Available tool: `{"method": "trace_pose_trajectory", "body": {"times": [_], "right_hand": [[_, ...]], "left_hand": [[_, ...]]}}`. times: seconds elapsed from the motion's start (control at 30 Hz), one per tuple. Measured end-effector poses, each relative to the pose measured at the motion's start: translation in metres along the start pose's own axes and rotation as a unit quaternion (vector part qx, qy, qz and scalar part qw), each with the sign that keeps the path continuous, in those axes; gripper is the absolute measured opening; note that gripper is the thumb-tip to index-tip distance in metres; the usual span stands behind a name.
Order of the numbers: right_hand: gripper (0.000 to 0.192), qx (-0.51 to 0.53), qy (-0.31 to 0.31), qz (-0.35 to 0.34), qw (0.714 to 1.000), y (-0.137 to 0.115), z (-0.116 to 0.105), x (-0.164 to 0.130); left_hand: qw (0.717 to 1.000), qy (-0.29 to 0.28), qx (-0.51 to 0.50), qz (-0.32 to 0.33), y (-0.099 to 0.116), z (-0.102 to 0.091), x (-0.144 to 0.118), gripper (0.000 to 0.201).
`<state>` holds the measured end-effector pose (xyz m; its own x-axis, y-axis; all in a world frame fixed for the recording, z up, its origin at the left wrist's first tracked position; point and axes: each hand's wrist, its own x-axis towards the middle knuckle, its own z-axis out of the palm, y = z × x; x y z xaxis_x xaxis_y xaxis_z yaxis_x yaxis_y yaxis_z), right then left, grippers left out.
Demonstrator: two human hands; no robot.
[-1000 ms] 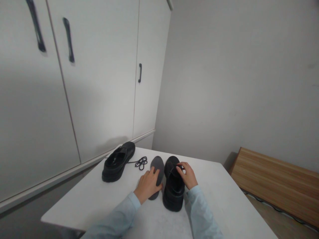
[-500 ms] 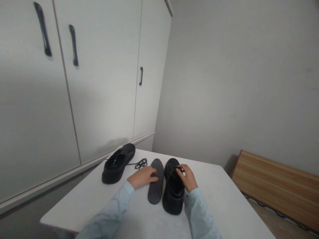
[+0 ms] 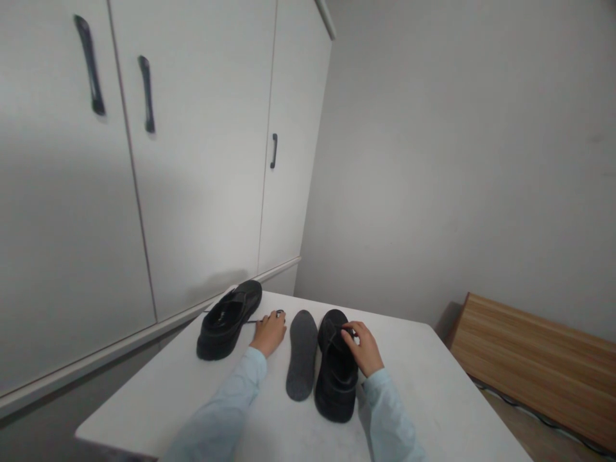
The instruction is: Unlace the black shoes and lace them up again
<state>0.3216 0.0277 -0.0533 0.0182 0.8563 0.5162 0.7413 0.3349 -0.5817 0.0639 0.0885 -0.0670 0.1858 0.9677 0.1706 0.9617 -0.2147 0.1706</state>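
Observation:
My left hand (image 3: 270, 330) is over the bundled black shoelace (image 3: 280, 313), its fingers curled down on it and hiding most of the loops. A strand of that lace runs left to a black shoe (image 3: 219, 340) whose toe points away from me. My right hand (image 3: 364, 346) pinches the tongue area of a second black shoe (image 3: 335, 391); its fingertips partly cover what they grip. Between the left hand and this shoe, a dark grey insole (image 3: 301, 359) lies flat on the white table.
The white table (image 3: 409, 385) stands against white cabinets (image 3: 206, 192) with dark handles on the left. Behind it is a grey wall (image 3: 433, 160). A wood-grain panel (image 3: 534, 359) leans at the right, with a cable along its lower edge.
My left hand has moved from the insole leftward and away from me onto the shoelace bundle. The insole now shows in full. My right hand stays at the shoe.

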Motion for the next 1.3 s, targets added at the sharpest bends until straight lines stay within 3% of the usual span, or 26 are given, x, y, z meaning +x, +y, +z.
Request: {"method": "trace_pose_trajectory", "body": {"times": [0.43, 0.63, 0.93, 1.1, 1.3], "right_hand": [[0.024, 0.001, -0.009, 0.001, 1.0, 0.001, 0.001, 0.0], [0.022, 0.002, -0.002, -0.004, 1.0, 0.001, 0.001, 0.001], [0.022, 0.01, -0.003, -0.001, 1.0, -0.001, -0.001, 0.001], [0.023, 0.014, -0.026, 0.014, 0.999, -0.005, -0.004, -0.002], [0.041, 0.07, -0.061, -0.009, 0.996, -0.002, -0.005, -0.005]], "left_hand": [[0.999, -0.022, -0.031, 0.037, 0.008, -0.012, -0.009, 0.031], [0.996, -0.025, -0.083, 0.008, 0.005, -0.022, -0.009, 0.031], [0.987, 0.03, -0.153, -0.026, 0.001, -0.018, 0.02, 0.029], [0.992, 0.01, -0.12, 0.02, 0.014, -0.016, 0.041, 0.027], [0.996, -0.034, -0.068, 0.042, 0.033, -0.011, 0.049, 0.035]]}}
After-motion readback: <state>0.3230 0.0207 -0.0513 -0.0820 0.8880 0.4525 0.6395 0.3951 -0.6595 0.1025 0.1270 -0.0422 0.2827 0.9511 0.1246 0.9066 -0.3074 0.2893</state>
